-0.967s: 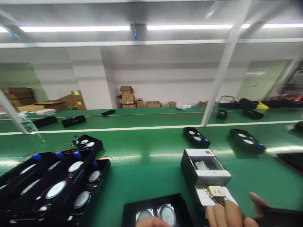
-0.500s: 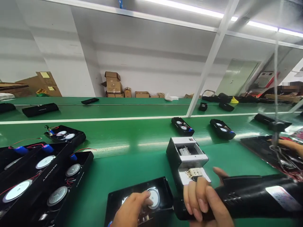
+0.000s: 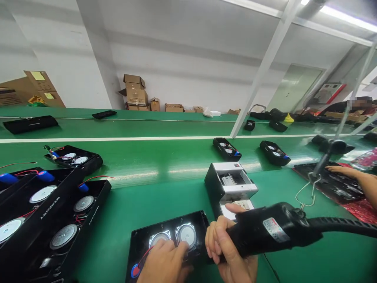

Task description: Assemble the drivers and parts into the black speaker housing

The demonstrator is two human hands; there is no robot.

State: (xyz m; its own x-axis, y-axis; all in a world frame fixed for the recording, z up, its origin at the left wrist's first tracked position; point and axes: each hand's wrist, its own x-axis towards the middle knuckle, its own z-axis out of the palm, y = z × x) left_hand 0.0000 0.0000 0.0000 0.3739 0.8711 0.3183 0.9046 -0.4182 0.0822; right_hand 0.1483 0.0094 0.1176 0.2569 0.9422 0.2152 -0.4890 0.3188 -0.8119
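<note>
Speaker case [image 3: 172, 231] lies on the worktop [image 3: 100, 232] before us, partly under our left hand [image 3: 166, 259], whose grip we cannot tell; our right hand [image 3: 228, 243] grips a power tool [image 3: 259, 230]. If its hidden tip slipped, it might scratch the case or catch our fingers [image 3: 183, 248]. A small machine [image 3: 237, 192] stands just beyond, crowding the tool; more cases [image 3: 50, 208] line our left.

Left of the silver-topped box [image 3: 239, 193], open bench [image 3: 118, 220] ran between the black housings [image 3: 94, 226] and the shallow casing [image 3: 173, 236]. Right of the box, bare bench reached the dark bundle, but in front the corded tool [image 3: 259, 232] blocked the way.
</note>
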